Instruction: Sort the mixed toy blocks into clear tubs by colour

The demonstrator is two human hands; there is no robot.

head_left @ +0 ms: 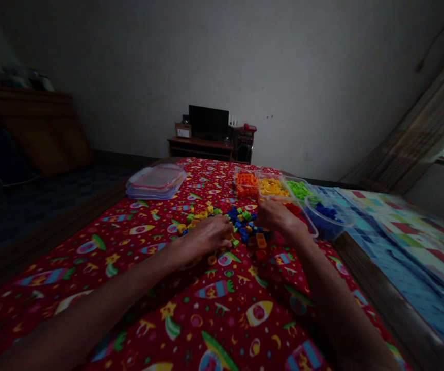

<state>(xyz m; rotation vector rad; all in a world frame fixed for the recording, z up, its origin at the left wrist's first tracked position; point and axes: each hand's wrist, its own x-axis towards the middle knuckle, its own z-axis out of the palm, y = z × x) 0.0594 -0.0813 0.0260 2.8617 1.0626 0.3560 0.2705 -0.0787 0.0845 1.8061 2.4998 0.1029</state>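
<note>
A mixed pile of small toy building bricks [241, 221] in blue, green, yellow and orange lies on the red patterned cloth [214, 319]. My left hand [208, 232] rests over the pile's left part, its fingers curled down among the bricks with the thumb below; whatever they grip is hidden. At the pile's right edge, my right hand [274, 214] is closed, beside the clear tub of red bricks [293, 208] and just in front of the tub of yellow bricks [274, 187]. Its fingertips are hidden. A loose orange brick [261, 240] sits between the hands.
Tubs of orange bricks [246, 183], green bricks [298, 189] and blue bricks [326, 212] stand to the right. Stacked plastic lids [155, 180] lie at the far left. A wooden edge [376, 288] and a bed [418, 237] border the right; a monitor [208, 122] stands beyond.
</note>
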